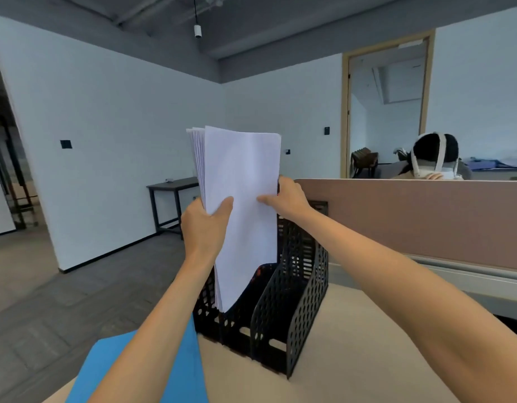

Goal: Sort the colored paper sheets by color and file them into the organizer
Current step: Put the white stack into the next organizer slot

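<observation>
Your left hand (203, 228) and right hand (289, 199) pinch the smooth white paper stack (240, 175), fingers curled round its edges. Its lower end stands in the leftmost slot of the black perforated plastic organizer (295, 301). Flat blue paper sheets (117, 365) lie left of that organizer.

Bare forearms (152, 330), left hand (203, 225), right hand (288, 199)

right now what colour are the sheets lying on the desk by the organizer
They are blue sheets, clearest in the head view, beside the black organizer.
</observation>
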{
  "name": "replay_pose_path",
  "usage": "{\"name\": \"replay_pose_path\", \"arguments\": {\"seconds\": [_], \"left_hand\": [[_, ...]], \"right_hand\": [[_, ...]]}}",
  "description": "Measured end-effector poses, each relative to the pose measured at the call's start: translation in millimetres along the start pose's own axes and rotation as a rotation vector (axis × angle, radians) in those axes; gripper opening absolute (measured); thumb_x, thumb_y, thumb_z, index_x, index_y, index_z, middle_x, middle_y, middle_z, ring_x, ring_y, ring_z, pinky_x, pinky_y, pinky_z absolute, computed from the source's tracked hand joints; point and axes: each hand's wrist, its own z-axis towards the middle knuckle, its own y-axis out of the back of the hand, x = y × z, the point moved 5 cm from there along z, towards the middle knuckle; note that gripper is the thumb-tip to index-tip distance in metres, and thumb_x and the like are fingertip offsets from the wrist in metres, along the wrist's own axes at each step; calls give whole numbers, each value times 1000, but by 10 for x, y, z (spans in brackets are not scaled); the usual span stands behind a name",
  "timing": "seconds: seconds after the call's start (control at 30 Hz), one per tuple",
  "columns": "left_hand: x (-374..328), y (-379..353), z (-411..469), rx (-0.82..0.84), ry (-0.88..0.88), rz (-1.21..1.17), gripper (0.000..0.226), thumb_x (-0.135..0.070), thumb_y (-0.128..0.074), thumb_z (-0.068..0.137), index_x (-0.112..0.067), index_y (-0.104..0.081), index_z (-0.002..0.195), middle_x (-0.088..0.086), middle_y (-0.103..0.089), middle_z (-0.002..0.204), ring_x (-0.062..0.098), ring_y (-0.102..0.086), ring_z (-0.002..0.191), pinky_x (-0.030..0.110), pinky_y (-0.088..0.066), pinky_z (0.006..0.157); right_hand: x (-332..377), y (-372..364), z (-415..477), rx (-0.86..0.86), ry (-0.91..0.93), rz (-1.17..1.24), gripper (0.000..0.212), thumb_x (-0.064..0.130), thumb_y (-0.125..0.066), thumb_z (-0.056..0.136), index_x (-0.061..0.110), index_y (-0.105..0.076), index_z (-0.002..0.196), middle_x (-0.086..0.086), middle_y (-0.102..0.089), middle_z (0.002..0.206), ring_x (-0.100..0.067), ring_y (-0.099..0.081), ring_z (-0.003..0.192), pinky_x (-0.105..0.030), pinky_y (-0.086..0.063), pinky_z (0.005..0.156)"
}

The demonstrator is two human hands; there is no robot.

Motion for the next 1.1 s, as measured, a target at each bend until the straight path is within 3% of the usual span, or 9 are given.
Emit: {"name": "replay_pose_path", "arguments": {"seconds": [0.17,0.27,0.37,0.53,0.67,0.73,0.83,0.93,1.1], "left_hand": [[0,-188,139,88,-36,4,7,-24,-69,88,-30,-66,87,-12,-70,88,12,-68,83,34,-57,75],[233,-320,186,131,-17,72,8,-28,-67,90,-28,-67,99,-15,-69,94,10,-67,88,37,-58,81],[484,-443,197,193,-72,246,24,-38,-60,94,-22,-67,110,-11,-69,101,12,-66,91,44,-56,81],[763,-644,181,273,-209,572,39,-50,-47,96,-28,-56,127,-11,-67,109,14,-63,98,39,-53,81],[1013,-712,201,261,-91,579,54,-55,-51,91,-33,-43,140,-13,-61,125,12,-59,110,31,-48,81],[1096,-711,214,252,-47,653,61,-55,-52,91,-30,-37,145,-8,-53,136,16,-52,121,36,-48,84],[1022,-709,224,201,-149,877,57,-45,-57,90,-19,-40,139,1,-45,129,22,-42,122,35,-44,71],[925,-698,225,158,-221,971,55,-41,-66,84,-12,-47,127,4,-41,125,25,-38,116,34,-46,73],[702,-618,160,87,-357,832,34,-23,-66,79,-16,-53,109,1,-42,124,18,-33,101,34,-44,78]], "right_hand": [[-101,15,232,113,38,-53,26,27,-64,90,12,-61,112,-2,-66,107,-25,-62,102,-43,-51,89],[-292,103,322,64,4,-198,28,31,-63,89,14,-58,111,-2,-64,108,-26,-59,101,-44,-47,90],[-511,135,374,0,-5,-240,29,33,-65,87,16,-60,110,-1,-65,108,-25,-56,103,-40,-40,89],[-855,113,509,28,-167,-248,26,24,-67,79,13,-62,101,-3,-65,102,-28,-56,104,-38,-32,82],[-918,126,573,54,-250,-230,24,20,-60,77,16,-54,100,-1,-60,99,-28,-54,100,-42,-40,89],[-889,116,562,55,-241,-212,26,18,-57,81,17,-52,106,1,-57,101,-25,-53,102,-42,-41,92],[-867,116,528,23,-233,-165,37,19,-54,85,18,-46,121,-2,-59,112,-26,-55,108,-45,-42,98],[-848,128,490,35,-225,-200,41,22,-57,85,19,-44,124,-4,-61,116,-29,-56,108,-44,-44,96],[-576,181,282,8,-52,-234,46,21,-54,87,19,-48,133,-1,-60,126,-24,-53,117,-46,-44,96]]}}
